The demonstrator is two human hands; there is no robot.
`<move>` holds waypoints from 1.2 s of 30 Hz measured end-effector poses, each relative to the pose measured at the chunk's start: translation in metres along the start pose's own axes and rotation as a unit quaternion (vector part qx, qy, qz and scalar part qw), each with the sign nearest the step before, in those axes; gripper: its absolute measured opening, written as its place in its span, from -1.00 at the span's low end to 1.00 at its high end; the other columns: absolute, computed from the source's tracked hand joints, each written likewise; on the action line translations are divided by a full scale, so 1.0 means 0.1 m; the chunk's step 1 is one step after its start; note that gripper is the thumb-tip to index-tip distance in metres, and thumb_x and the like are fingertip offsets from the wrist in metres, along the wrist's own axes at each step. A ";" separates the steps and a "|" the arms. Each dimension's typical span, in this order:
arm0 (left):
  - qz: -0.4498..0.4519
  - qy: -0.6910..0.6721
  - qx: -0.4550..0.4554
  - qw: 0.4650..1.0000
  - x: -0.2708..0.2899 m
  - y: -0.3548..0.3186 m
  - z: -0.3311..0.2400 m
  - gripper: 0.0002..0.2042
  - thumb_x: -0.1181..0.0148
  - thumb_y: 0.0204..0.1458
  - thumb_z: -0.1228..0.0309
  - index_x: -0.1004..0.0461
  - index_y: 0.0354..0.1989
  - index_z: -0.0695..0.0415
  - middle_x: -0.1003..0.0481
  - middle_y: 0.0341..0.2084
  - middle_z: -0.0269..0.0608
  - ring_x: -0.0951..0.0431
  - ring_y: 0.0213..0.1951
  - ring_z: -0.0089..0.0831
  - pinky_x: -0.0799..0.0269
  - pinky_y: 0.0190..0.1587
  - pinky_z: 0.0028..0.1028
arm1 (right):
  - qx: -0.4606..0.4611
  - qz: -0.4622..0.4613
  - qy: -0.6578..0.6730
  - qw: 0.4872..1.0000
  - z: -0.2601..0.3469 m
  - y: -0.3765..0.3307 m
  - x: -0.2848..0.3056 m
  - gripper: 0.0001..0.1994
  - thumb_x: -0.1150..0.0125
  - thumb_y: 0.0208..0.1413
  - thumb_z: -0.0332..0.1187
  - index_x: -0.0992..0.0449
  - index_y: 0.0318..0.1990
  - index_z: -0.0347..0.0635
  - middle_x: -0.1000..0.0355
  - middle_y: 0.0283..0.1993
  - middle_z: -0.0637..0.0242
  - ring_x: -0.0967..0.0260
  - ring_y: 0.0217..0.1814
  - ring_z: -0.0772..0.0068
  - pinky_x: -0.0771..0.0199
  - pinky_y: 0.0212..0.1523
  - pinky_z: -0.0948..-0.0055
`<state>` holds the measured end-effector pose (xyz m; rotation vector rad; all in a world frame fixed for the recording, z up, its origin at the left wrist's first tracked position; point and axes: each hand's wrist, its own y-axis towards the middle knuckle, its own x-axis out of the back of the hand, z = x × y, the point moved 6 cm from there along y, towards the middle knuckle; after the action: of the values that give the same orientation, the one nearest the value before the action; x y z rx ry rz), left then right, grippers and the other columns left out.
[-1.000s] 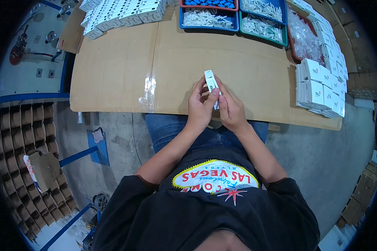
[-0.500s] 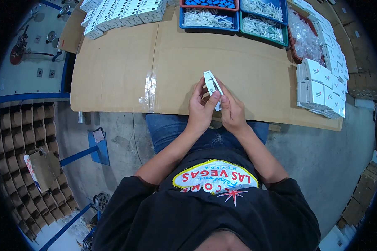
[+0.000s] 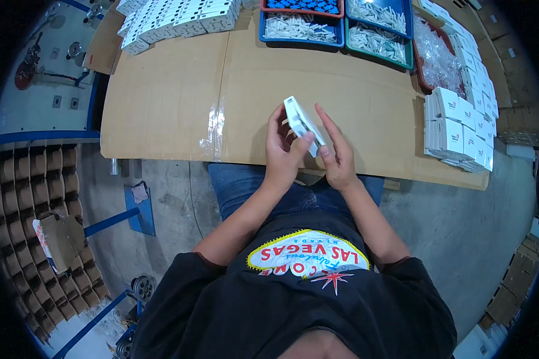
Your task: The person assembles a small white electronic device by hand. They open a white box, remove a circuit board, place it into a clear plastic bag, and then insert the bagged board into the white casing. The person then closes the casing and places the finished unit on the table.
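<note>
The left hand [image 3: 283, 146] grips a slim white box [image 3: 303, 127], its thumb pressed on the near part and its fingers behind the left side. The box is held up at a tilt over the tabletop [image 3: 161, 102], close to the middle of the near edge, its far end leaning left; a dark gap shows along the side that faces the person. The right hand [image 3: 339, 158] is spread wide on the other side of the box: its forefinger points away toward the far edge, apart from the box, while its thumb lies at the box's near end, and whether it touches cannot be told.

Cardboard covers the tabletop, with strips of clear tape [image 3: 212, 134] left of the hands, running in from the near edge. At the far left corner stand rows of white cartons [image 3: 203, 23]. Along the far edge, right of the middle, a blue tray [image 3: 301, 43] and a green tray [image 3: 380, 58] hold white stick-like pieces; a red tray [image 3: 302, 14] behind the blue one holds blue pieces. Toward the right edge, clear plastic bags [image 3: 436, 54] fill a reddish tray, and stacked white boxes [image 3: 459, 131] reach the near right corner.
</note>
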<state>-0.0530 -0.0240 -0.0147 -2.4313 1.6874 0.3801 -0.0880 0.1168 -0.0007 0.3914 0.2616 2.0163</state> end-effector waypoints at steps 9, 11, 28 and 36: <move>-0.017 -0.146 0.271 0.951 0.02 -0.07 0.20 -0.36 0.23 0.35 -0.27 -0.35 0.23 0.06 -0.55 -0.23 -0.23 -0.61 -0.13 -0.45 -0.62 -0.19 -0.40 | -0.003 0.037 -0.084 0.996 -0.04 0.02 -0.04 -0.42 -0.40 0.14 -0.31 -0.43 0.32 -0.27 -0.26 0.46 -0.05 -0.19 0.53 0.00 -0.22 0.45 0.18; 0.028 -0.108 0.270 0.956 0.03 -0.10 0.24 -0.29 0.24 0.32 -0.31 -0.29 0.31 0.07 -0.52 -0.06 -0.19 -0.57 -0.02 -0.43 -0.56 -0.07 -0.36 | -0.019 0.029 -0.068 0.997 -0.08 0.02 -0.04 -0.44 -0.40 0.16 -0.26 -0.46 0.29 -0.28 -0.30 0.43 -0.04 -0.28 0.46 -0.01 -0.32 0.38 0.20; 0.100 -0.098 0.338 0.931 -0.09 -0.14 0.29 -0.31 0.22 0.34 -0.29 -0.26 0.37 0.01 -0.48 0.07 -0.18 -0.55 0.05 -0.37 -0.48 0.11 -0.28 | 0.031 0.045 -0.135 0.989 0.02 0.08 -0.02 -0.20 -0.32 0.19 -0.01 -0.21 0.46 -0.29 -0.16 0.51 -0.07 -0.11 0.56 -0.08 -0.11 0.51 0.14; 0.086 -0.129 0.341 0.927 -0.17 -0.18 0.37 -0.32 0.22 0.34 -0.28 -0.26 0.36 0.01 -0.45 0.08 -0.24 -0.49 0.11 -0.39 -0.40 0.20 -0.28 | 0.053 0.052 -0.130 0.989 0.03 0.04 -0.10 -0.33 -0.12 0.34 -0.13 -0.16 0.47 -0.38 -0.10 0.53 -0.15 -0.04 0.59 -0.13 -0.02 0.54 0.05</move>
<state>-0.0458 0.0079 -0.0452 -1.6642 1.5732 0.0940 -0.0861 0.1059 0.0022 0.7419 0.1884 2.0317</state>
